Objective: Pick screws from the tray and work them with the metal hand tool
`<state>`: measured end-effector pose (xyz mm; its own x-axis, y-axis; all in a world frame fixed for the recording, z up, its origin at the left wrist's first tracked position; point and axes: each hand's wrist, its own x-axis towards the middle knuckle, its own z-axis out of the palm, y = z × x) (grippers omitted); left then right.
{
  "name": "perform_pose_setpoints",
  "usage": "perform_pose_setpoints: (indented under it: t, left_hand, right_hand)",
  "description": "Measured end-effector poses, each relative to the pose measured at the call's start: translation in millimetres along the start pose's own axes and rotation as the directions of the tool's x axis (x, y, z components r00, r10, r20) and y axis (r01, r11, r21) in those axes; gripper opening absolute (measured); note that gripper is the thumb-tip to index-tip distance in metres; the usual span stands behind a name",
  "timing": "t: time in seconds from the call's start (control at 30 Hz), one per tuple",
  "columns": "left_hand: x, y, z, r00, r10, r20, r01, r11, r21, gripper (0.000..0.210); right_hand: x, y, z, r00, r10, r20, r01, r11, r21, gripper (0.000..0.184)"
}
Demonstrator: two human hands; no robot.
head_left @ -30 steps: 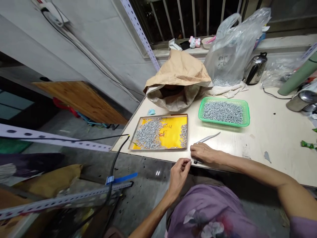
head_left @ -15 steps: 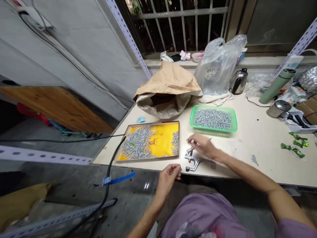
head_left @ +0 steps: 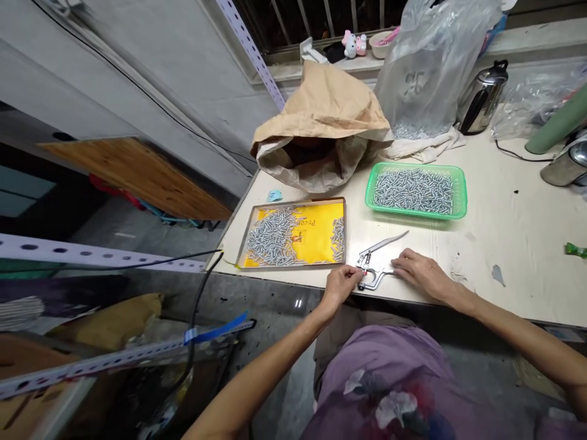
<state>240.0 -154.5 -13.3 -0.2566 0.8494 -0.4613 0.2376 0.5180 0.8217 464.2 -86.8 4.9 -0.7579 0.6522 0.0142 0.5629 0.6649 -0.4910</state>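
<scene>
A pair of metal snap-fastener pliers (head_left: 376, 278) lies at the table's front edge, handles spread and jaws toward the left. At the jaws, my left hand (head_left: 340, 286) is closed in a pinch; what lies between its fingertips is too small to make out. My right hand (head_left: 424, 275) has its fingers closed at the end of the lower handle, while the upper handle stands free. Left of the pliers, a shallow tray (head_left: 293, 267) with a yellow bottom holds small silvery metal pieces (head_left: 273, 237) in two heaps. Behind my right hand, a green basket (head_left: 415, 214) is full of similar pieces.
A brown paper sack (head_left: 321, 122) slumps open at the back of the table (head_left: 518, 244). Beside it are a clear plastic bag (head_left: 419, 79), a white cloth (head_left: 426, 146) and a steel kettle (head_left: 485, 98). A black cable (head_left: 202, 318) hangs off the left edge.
My right hand has come down from above the pliers to their lower handle. My left hand has moved to the jaws. The view has shifted, bringing the table items closer.
</scene>
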Motion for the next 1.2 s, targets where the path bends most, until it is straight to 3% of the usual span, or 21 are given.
perform_pose_setpoints:
  t: [0.2,0.5,0.67,0.73,0.9,1.03,1.2]
  left_hand:
    - [0,-5,2.2,1.0,-0.029,-0.011,0.03,0.995,0.092,0.027]
    - [-6,11,-1.9,0.974,-0.219,0.062,0.198,0.949,0.244,0.02]
    - [-9,17,-2.8,0.962,-0.248,0.118,0.202,0.929,0.31,0.017]
    - [-9,17,-2.3,0.964,-0.241,0.111,0.196,0.93,0.312,0.017]
    - [-7,13,0.1,0.948,-0.301,0.102,0.269,0.932,0.244,0.018]
    - [-6,11,1.2,0.932,-0.348,0.103,0.323,0.925,0.201,0.019]
    - [-8,13,1.6,0.933,-0.347,0.091,0.326,0.926,0.193,0.018]
  right_hand:
    - [-9,1,11,0.999,0.027,0.033,-0.028,0.999,0.03,0.022]
    - [-9,1,18,0.994,0.059,0.088,-0.052,0.996,-0.077,0.019]
    - [-5,-2,9,0.985,0.077,0.155,-0.063,0.994,-0.093,0.018]
    - [0,1,1,0.99,0.045,0.131,-0.035,0.996,-0.079,0.018]
    - [25,24,-7,1.0,0.03,0.003,-0.029,0.982,-0.185,0.051]
    - [39,39,-2,0.991,-0.034,0.127,0.06,0.977,-0.205,0.091]
    - [36,41,-1,0.981,-0.06,0.183,0.097,0.975,-0.2,0.105]
